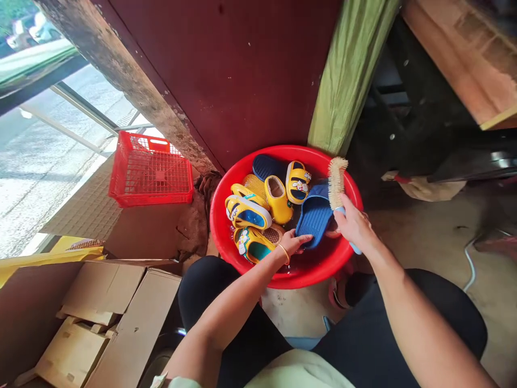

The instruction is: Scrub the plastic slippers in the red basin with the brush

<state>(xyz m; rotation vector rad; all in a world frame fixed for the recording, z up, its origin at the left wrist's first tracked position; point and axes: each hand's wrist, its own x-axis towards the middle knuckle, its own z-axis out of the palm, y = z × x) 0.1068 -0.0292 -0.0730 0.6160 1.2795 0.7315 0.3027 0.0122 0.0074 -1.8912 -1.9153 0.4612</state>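
Observation:
A red plastic basin (224, 241) holds water and several slippers and clogs. My left hand (294, 242) grips the heel end of a blue slipper (314, 215) over the basin, its sole side by my thumb. In my right hand (354, 222) is a scrub brush (336, 186) with pale bristles and a light blue handle, held beside the slipper's right edge. Yellow shoes lie to the left: a clog (278, 202), a strapped slide (298, 183) and a white-edged sandal (248, 211). A dark navy slipper (267, 167) rests at the back.
A red plastic crate (151, 171) stands left of the basin on cardboard. An open cardboard box (113, 291) with wooden pieces sits at the lower left. Behind the basin are a dark red panel (226, 70) and a green cloth (351, 75).

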